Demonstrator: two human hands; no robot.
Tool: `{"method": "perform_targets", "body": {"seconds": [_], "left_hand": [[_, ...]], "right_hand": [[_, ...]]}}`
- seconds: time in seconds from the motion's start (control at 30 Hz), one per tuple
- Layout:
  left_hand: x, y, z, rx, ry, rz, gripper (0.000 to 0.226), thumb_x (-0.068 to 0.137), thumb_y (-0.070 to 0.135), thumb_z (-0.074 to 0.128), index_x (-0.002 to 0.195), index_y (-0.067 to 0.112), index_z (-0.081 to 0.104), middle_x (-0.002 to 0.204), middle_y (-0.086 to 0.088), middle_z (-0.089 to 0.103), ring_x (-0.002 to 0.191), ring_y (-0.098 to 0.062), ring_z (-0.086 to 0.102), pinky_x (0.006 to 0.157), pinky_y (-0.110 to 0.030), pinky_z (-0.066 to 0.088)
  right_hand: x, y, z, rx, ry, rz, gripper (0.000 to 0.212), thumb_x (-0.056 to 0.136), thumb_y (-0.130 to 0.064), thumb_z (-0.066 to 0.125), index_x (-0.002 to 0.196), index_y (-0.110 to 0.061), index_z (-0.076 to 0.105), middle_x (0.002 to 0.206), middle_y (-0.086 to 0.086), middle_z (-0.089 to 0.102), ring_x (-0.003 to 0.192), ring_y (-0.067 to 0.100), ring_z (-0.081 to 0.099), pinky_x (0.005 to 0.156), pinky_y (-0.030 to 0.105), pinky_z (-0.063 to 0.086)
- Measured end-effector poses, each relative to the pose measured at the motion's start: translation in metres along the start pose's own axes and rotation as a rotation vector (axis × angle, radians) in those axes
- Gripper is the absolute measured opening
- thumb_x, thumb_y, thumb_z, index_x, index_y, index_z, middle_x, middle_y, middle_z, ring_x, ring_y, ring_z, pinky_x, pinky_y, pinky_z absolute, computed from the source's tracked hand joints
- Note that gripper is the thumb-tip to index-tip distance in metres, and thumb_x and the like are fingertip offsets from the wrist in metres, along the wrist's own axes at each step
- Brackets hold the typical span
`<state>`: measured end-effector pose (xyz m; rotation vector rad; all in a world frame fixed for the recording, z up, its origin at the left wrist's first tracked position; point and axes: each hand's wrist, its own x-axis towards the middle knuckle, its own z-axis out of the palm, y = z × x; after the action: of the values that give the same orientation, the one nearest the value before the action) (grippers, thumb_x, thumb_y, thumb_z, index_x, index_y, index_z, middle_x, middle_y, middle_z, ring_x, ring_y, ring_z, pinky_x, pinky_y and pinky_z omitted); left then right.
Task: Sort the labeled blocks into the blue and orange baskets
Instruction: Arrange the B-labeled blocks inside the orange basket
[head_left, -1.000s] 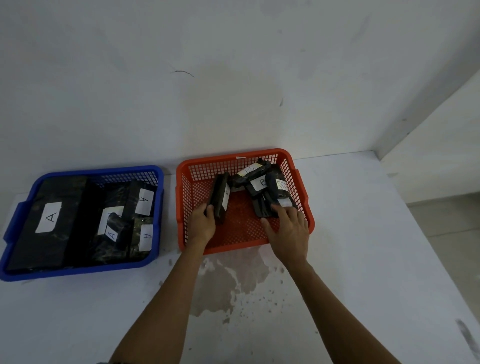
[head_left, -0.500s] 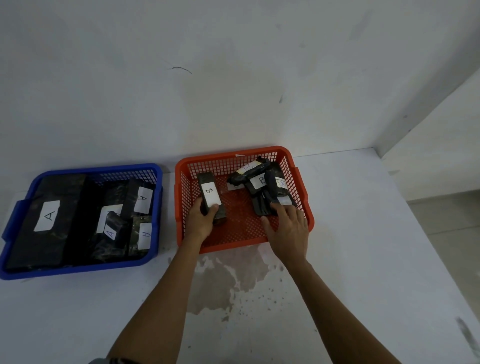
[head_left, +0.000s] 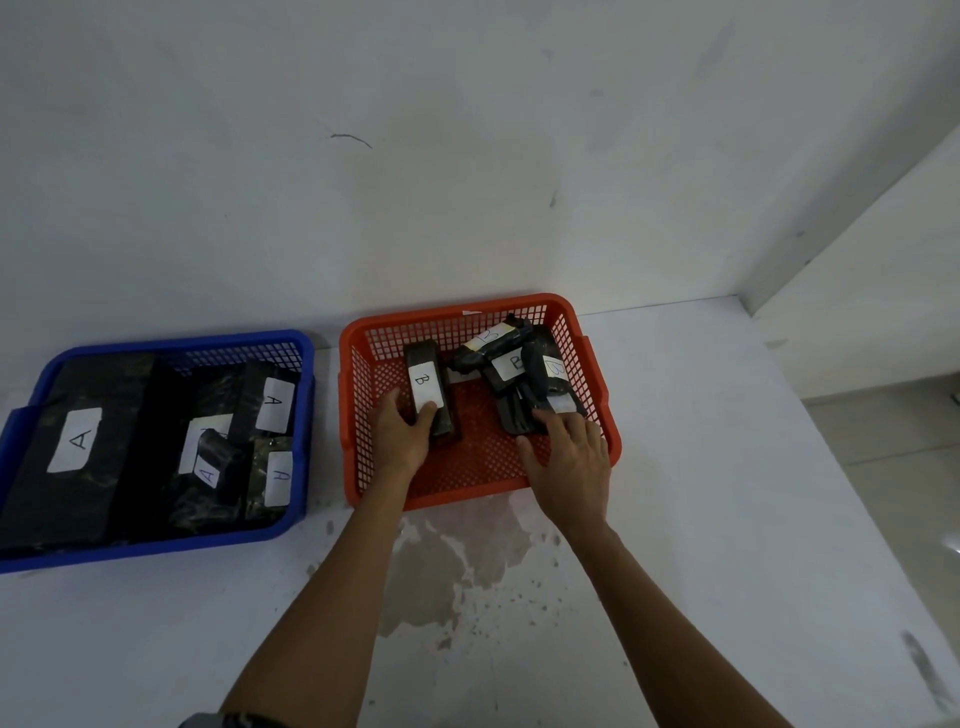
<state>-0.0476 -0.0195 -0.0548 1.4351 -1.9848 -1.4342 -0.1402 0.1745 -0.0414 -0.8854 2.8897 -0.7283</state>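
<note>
Resting inside the orange basket (head_left: 613, 447), the left hand (head_left: 400, 439) pinches a flat B block (head_left: 431, 392) between thumb and fingers. The right hand (head_left: 571, 462) touches the B pile (head_left: 524, 374) with loosely spread fingers. A blocks (head_left: 75, 441) fill the blue basket (head_left: 304, 415) on the desk (head_left: 727, 519).

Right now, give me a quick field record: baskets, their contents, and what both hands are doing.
blue basket: left on the table, holds dark blocks labelled A
orange basket: right of the blue one, holds dark blocks labelled B
left hand: inside the orange basket, fingers on the B block lying flat, label up
right hand: inside the orange basket, fingertips at the near end of the B pile
table: white, no loose blocks visible on it
</note>
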Motion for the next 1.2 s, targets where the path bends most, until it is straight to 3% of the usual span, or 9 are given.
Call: {"method": "perform_targets", "body": {"seconds": [0.1, 0.23, 0.3, 0.43, 0.6, 0.73, 0.87, 1.0, 1.2], "left_hand": [[-0.005, 0.012, 0.000, 0.131, 0.149, 0.272, 0.048, 0.092, 0.030, 0.065, 0.135, 0.017, 0.050, 0.130, -0.003, 0.051, 0.118, -0.013, 0.048, 0.097, -0.028, 0.044], [-0.003, 0.040, 0.010, 0.185, 0.029, 0.530, 0.032, 0.093, 0.032, 0.063, 0.121, 0.018, 0.062, 0.108, 0.003, 0.062, 0.096, -0.009, 0.060, 0.086, -0.031, 0.056], [0.000, 0.050, 0.017, 0.153, 0.045, 0.534, 0.032, 0.093, 0.031, 0.063, 0.121, 0.016, 0.062, 0.108, 0.002, 0.062, 0.095, -0.010, 0.061, 0.085, -0.034, 0.057], [0.023, 0.063, 0.027, 0.409, 0.065, 0.410, 0.053, 0.093, 0.053, 0.053, 0.134, 0.019, 0.054, 0.134, -0.006, 0.057, 0.126, -0.026, 0.048, 0.104, -0.041, 0.039], [0.041, 0.075, 0.035, 0.772, -0.082, 0.264, 0.057, 0.086, 0.071, 0.045, 0.112, 0.024, 0.065, 0.117, -0.005, 0.065, 0.118, -0.031, 0.049, 0.099, -0.046, 0.033], [0.043, 0.078, 0.033, 0.561, -0.116, 0.234, 0.050, 0.089, 0.062, 0.053, 0.119, 0.024, 0.064, 0.120, -0.003, 0.065, 0.117, -0.030, 0.054, 0.102, -0.047, 0.037], [0.038, 0.073, 0.005, 0.211, -0.183, 0.236, 0.047, 0.089, 0.042, 0.066, 0.128, 0.016, 0.058, 0.125, -0.005, 0.060, 0.111, -0.020, 0.056, 0.090, -0.035, 0.046], [0.023, 0.050, -0.039, 0.211, -0.074, 0.291, 0.045, 0.088, 0.036, 0.069, 0.126, 0.018, 0.055, 0.123, -0.004, 0.056, 0.114, -0.023, 0.055, 0.093, -0.038, 0.048], [0.002, 0.018, -0.078, 0.435, 0.241, 0.284, 0.050, 0.085, 0.047, 0.068, 0.124, 0.021, 0.053, 0.123, -0.007, 0.057, 0.113, -0.030, 0.054, 0.098, -0.054, 0.043]], "right_hand": [[0.002, -0.001, -0.001, 0.099, 0.025, 0.040, 0.045, 0.094, -0.047, 0.062, 0.132, -0.022, 0.061, 0.127, 0.002, 0.059, 0.121, 0.022, 0.053, 0.102, 0.043, 0.044], [0.018, 0.002, -0.012, 0.234, 0.080, 0.173, 0.050, 0.094, -0.043, 0.063, 0.138, -0.021, 0.053, 0.137, 0.006, 0.050, 0.126, 0.024, 0.052, 0.097, 0.044, 0.051], [0.032, 0.004, -0.019, 0.238, 0.068, 0.179, 0.052, 0.096, -0.045, 0.059, 0.141, -0.021, 0.049, 0.139, 0.007, 0.052, 0.124, 0.026, 0.056, 0.093, 0.045, 0.053], [0.061, -0.002, -0.028, 0.085, -0.010, 0.167, 0.057, 0.097, -0.058, 0.050, 0.141, -0.023, 0.048, 0.133, 0.005, 0.063, 0.111, 0.026, 0.067, 0.086, 0.043, 0.056], [0.084, -0.013, -0.028, -0.204, -0.093, 0.166, 0.049, 0.095, -0.062, 0.051, 0.121, -0.021, 0.058, 0.101, 0.000, 0.073, 0.083, 0.020, 0.071, 0.068, 0.032, 0.051], [0.088, -0.013, -0.028, -0.235, -0.103, 0.167, 0.039, 0.096, -0.053, 0.056, 0.115, -0.020, 0.060, 0.098, 0.001, 0.071, 0.080, 0.020, 0.068, 0.064, 0.029, 0.040], [0.080, -0.008, -0.033, -0.061, -0.016, 0.153, 0.042, 0.094, -0.048, 0.063, 0.126, -0.022, 0.060, 0.111, 0.002, 0.073, 0.091, 0.023, 0.071, 0.074, 0.035, 0.055], [0.067, -0.009, -0.035, 0.071, 0.013, 0.093, 0.046, 0.091, -0.050, 0.065, 0.130, -0.027, 0.057, 0.115, 0.000, 0.073, 0.094, 0.020, 0.071, 0.076, 0.034, 0.057], [0.044, -0.054, -0.005, 0.047, -0.109, -0.067, 0.035, 0.089, -0.052, 0.066, 0.112, -0.030, 0.051, 0.106, -0.004, 0.071, 0.089, 0.016, 0.070, 0.070, 0.029, 0.056]]}}
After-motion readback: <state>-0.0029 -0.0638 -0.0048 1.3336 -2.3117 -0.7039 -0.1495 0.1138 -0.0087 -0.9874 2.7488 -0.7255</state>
